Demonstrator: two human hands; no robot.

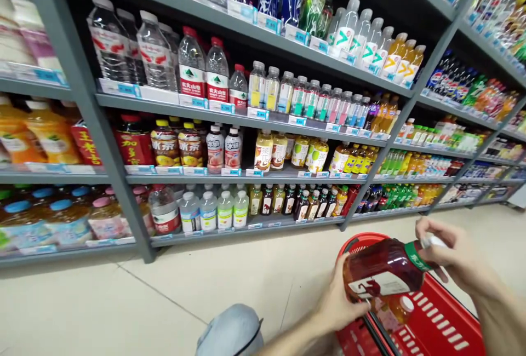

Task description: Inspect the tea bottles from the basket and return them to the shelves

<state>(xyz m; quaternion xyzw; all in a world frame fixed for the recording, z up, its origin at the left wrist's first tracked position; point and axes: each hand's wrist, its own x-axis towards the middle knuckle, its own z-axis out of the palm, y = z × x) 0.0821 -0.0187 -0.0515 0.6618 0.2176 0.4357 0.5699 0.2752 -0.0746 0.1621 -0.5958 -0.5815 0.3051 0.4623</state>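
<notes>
A large bottle of dark reddish-brown tea [376, 268] lies nearly sideways between my two hands, above the red shopping basket [446, 315]. My left hand [339, 298] grips it around the base, thumb along the underside. At the other end, my right hand [446, 249] closes around the white cap and neck, next to a green neck band. Below the tea bottle, another bottle with a white cap [406, 305] rests inside the basket; much of it is covered. The basket's black handle [376, 334] lies beneath my left hand.
Grey shelving [246, 178] full of drinks runs across the view. Its bottom shelf holds small tea bottles [302, 205] and pale green drinks [225, 211]. Large water bottles [154, 49] stand higher up. My bent knee [230, 331] is at the bottom, over the tiled floor [164, 290].
</notes>
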